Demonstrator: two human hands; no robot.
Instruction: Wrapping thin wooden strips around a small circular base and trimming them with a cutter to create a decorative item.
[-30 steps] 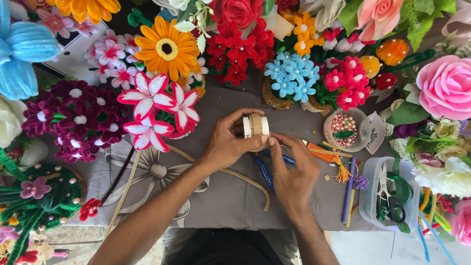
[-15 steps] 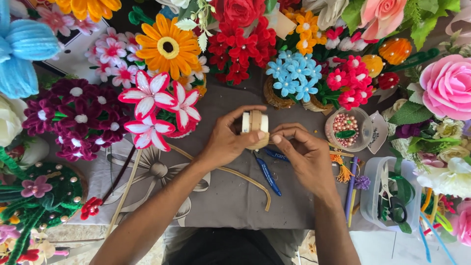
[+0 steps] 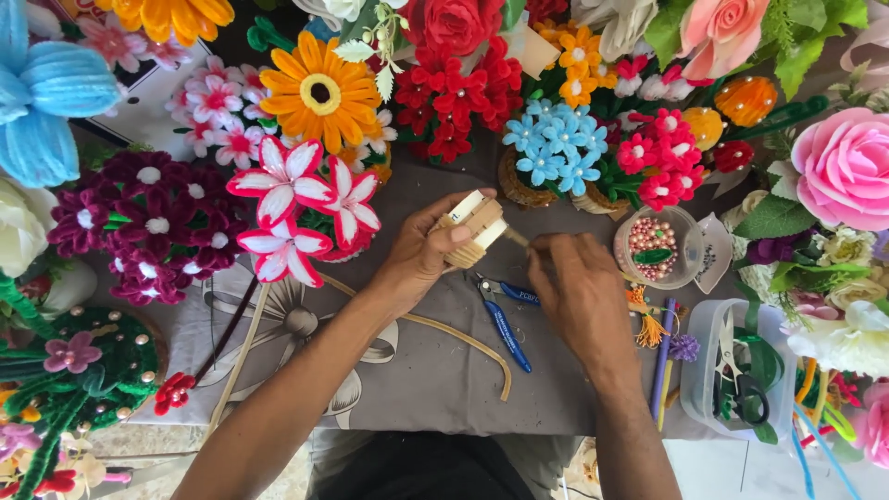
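Our left hand [image 3: 428,252] grips a small woven basket [image 3: 472,228] above the bench [image 3: 417,370], tilted toward the right hand [image 3: 579,294]. That hand pinches a cane strand [image 3: 515,239] at its rim; blue pliers [image 3: 505,319] lie just below.

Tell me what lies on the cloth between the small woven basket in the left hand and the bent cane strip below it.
In the head view, blue-handled pliers lie between the woven basket and the cane strip.

Bright, even, soft light; colours vivid, no glare. Faint shadows under forearms on the grey printed cloth [image 3: 417,370]. Centre sharp; slight wide-angle stretch and softness at frame edges.
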